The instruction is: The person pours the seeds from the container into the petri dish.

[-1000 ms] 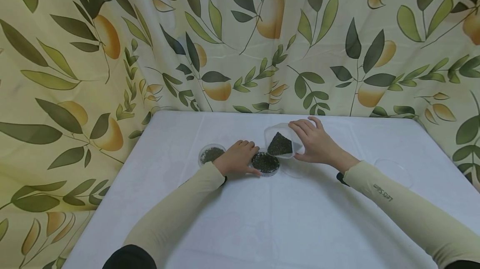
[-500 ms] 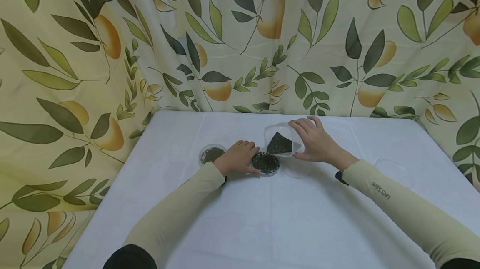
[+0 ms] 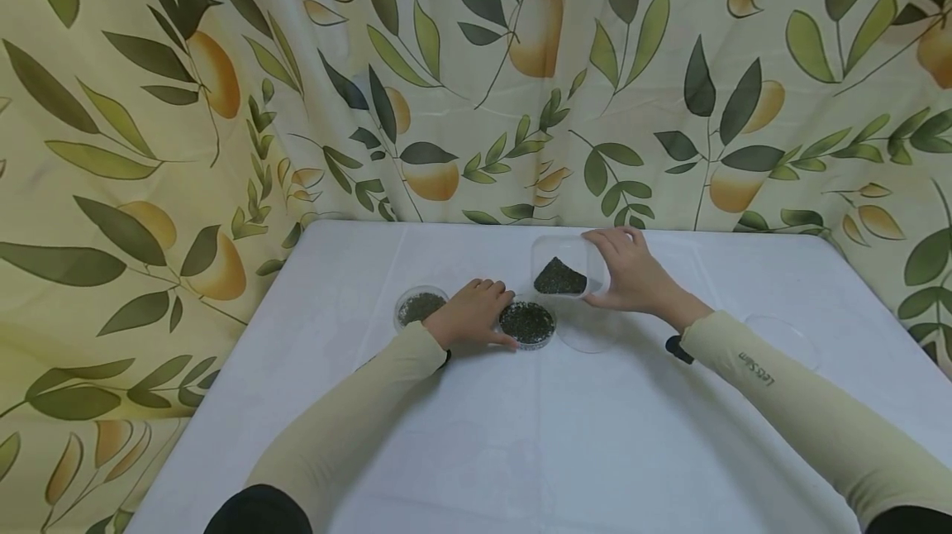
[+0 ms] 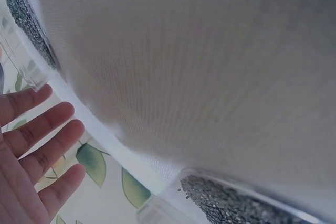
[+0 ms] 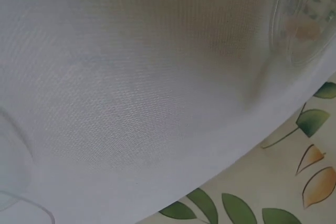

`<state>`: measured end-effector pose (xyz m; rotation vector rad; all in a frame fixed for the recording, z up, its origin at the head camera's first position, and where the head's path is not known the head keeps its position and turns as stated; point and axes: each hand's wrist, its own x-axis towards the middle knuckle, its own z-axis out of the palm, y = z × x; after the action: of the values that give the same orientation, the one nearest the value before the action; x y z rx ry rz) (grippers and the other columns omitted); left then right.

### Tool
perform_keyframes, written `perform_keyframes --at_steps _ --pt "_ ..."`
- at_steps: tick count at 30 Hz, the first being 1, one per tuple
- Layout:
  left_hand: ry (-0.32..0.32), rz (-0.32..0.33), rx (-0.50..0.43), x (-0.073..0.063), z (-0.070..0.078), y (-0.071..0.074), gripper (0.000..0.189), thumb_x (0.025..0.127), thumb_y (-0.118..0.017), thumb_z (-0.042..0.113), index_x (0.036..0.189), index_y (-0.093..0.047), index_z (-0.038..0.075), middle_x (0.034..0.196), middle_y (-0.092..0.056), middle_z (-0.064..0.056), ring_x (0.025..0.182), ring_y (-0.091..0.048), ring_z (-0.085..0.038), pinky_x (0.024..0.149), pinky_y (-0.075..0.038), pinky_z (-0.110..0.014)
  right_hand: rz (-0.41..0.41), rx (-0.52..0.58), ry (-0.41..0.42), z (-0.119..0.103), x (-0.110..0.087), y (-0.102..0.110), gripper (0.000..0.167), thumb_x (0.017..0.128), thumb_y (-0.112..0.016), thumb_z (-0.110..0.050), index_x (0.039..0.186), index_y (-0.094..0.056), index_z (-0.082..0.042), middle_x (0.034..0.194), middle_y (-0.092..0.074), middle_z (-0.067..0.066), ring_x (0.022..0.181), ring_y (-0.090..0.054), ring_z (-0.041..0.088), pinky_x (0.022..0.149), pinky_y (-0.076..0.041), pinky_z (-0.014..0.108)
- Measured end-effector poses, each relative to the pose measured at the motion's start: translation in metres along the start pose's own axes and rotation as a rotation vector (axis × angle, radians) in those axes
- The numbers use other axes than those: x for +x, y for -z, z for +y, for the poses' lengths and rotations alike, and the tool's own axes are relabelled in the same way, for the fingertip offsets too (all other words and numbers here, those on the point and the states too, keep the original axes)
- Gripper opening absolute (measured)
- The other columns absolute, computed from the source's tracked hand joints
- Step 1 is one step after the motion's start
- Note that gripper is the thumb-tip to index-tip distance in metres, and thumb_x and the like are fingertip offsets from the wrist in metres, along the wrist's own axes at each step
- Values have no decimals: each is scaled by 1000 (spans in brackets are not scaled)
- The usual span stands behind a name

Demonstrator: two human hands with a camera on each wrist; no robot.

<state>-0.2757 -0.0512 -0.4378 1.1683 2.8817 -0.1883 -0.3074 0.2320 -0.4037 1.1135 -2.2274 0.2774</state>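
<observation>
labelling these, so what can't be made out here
Lower right of the left dish: head view, hidden by the left hand.
Kind of dark grains in the clear tub: head view, too small.
Rest of the clear plastic piece: right wrist view, cut off by top and right edges.

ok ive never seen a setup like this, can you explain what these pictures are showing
There is no machine here, just a person's left hand and right hand, both bare. The wide picture comes from a camera worn on the head; the other two come from cameras worn on the wrists, one each. On a white tablecloth stand a left round dish and a middle round dish, both holding dark, seed-like grains. Farther right lie two faint clear discs, perhaps lids. The right hand holds a clear square tub with more such grains heaped in it. The left hand rests at the edge of the middle round dish. A leaf-patterned curtain hangs behind.
</observation>
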Motion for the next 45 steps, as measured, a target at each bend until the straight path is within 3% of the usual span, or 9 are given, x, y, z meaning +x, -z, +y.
perform_keyframes --at_steps 11,23,45 --pt "2 2 8 -1 1 2 82 78 -52 72 132 -47 10 124 -54 -6 114 -52 -21 103 -39 -36 -112 112 -153 13 -2 -1 89 51 -85 -34 121 -48 8 116 -56 23 110 -49 38 94 -31 58" --pt "10 -1 17 1 -1 -2 85 78 -50 74 133 -47 10 125 -54 -5 115 -52 -20 104 -39 -36 -234 148 -295 25 -1 -4 88 58 -85 -33 125 -45 8 120 -54 24 114 -48 37 96 -31 57" --pt "11 -1 18 -1 1 1 83 78 -50 74 132 -47 11 124 -54 -5 114 -52 -21 103 -40 -37 -339 225 -391 37 7 -18 86 62 -85 -31 128 -43 6 114 -56 23 105 -52 35 92 -31 53"
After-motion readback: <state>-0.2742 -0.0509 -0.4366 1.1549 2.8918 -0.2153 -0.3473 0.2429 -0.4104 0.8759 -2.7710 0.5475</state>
